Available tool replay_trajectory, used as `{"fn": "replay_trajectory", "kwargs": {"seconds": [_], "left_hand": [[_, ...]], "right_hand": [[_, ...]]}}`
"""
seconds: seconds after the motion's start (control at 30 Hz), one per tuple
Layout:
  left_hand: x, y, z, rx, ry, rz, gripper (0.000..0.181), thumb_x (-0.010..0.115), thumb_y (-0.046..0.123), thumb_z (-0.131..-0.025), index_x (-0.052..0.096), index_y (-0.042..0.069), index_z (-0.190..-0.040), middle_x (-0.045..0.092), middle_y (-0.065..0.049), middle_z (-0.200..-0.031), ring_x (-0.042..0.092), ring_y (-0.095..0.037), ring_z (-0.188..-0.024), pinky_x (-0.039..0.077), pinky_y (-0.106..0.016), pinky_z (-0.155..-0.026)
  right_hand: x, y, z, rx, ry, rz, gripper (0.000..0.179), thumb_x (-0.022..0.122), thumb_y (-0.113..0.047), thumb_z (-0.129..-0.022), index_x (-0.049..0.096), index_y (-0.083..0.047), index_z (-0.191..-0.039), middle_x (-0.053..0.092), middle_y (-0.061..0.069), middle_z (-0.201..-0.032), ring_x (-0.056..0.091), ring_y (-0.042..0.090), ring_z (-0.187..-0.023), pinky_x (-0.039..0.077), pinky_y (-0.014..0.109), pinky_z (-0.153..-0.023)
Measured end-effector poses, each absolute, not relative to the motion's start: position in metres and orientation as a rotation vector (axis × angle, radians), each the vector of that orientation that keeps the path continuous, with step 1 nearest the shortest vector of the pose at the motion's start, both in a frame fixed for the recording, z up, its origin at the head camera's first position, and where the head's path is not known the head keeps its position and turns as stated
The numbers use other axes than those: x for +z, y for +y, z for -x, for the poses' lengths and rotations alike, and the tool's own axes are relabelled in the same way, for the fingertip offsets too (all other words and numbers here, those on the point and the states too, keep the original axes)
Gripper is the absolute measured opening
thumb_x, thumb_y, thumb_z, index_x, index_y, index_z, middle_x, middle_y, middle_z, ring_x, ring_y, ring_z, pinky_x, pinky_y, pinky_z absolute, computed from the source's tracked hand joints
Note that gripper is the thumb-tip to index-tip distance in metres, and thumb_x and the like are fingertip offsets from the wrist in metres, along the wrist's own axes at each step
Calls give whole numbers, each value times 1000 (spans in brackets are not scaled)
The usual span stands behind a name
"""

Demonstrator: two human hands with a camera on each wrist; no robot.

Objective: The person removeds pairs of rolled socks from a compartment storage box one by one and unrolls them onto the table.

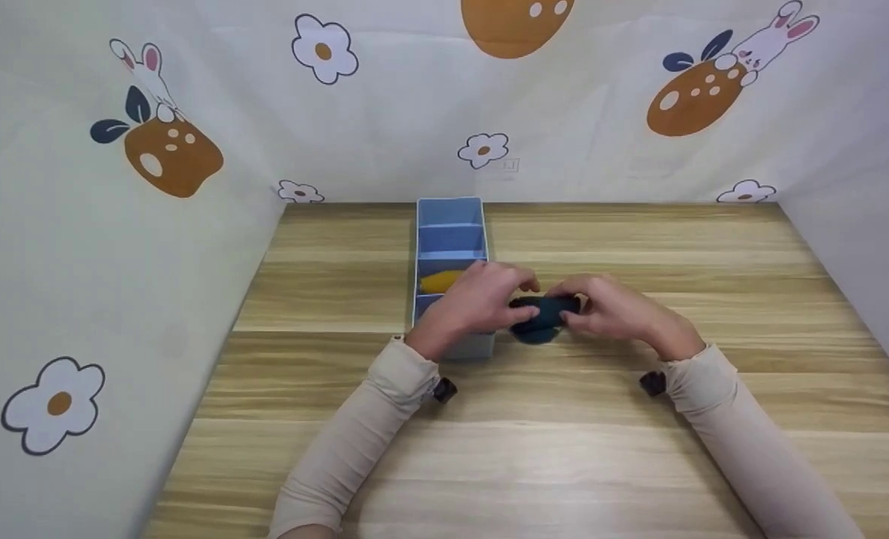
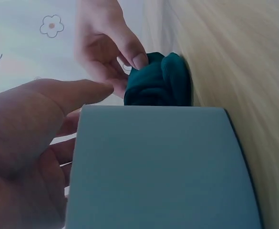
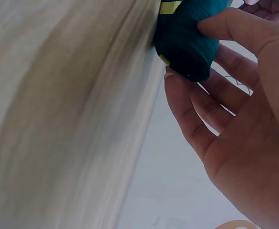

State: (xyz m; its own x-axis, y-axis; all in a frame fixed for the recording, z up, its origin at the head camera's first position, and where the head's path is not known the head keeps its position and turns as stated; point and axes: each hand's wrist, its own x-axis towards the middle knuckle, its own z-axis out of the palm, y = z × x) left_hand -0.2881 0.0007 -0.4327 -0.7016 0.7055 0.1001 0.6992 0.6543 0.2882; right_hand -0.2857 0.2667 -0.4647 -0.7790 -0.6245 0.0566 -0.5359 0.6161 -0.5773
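The right hand (image 1: 609, 307) holds a dark green cloth (image 1: 548, 313) between its thumb and curled fingers; the right wrist view shows the thumb pressed on the rolled cloth and the other fingers around its far side and under its end. The left hand (image 1: 486, 296) reaches in from the other side, thumb lying over the cloth's left end in the head view. Whether the left fingers pinch it I cannot tell, since the box hides part of them in the left wrist view.

A blue box (image 1: 471, 346) with compartments stands on the surface (image 1: 602, 449) just left of the cloth, partly beneath the left hand. A yellow bundle (image 1: 439, 281) lies in one compartment, just left of the left fingers; two more compartments lie beyond it, farther from the person.

As far as this shows, the yellow bundle is already stowed, while the green cloth looks gathered into a compact roll, a yellow patch (image 3: 170, 7) showing on it, but remains outside the box, between both hands. Whether its rolling is finished is unclear.
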Motion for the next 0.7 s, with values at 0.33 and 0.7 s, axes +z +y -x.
{"fn": "replay_trajectory", "kwargs": {"seconds": [0.33, 0.7], "left_hand": [[-442, 8, 288, 313, 2867, -1206, 42, 80, 43, -98, 74, 16, -128, 78, -1, -120, 70, -21, -106, 49, -46, -107], [-446, 12, 287, 294, 2895, -1246, 34, 68, 29, -106, 71, 21, -139, 76, -3, -133, 71, -26, -122, 49, -51, -115]], "right_hand": [[-466, 263, 287, -912, 2819, 1079, 27, 78, -5, -95, 71, -8, -121, 72, 7, -111, 69, 23, -103, 63, 43, -82], [-466, 262, 286, -837, 2841, 1048, 37, 86, -6, -90, 72, -3, -125, 66, 14, -127, 67, 30, -111, 61, 47, -89]]}}
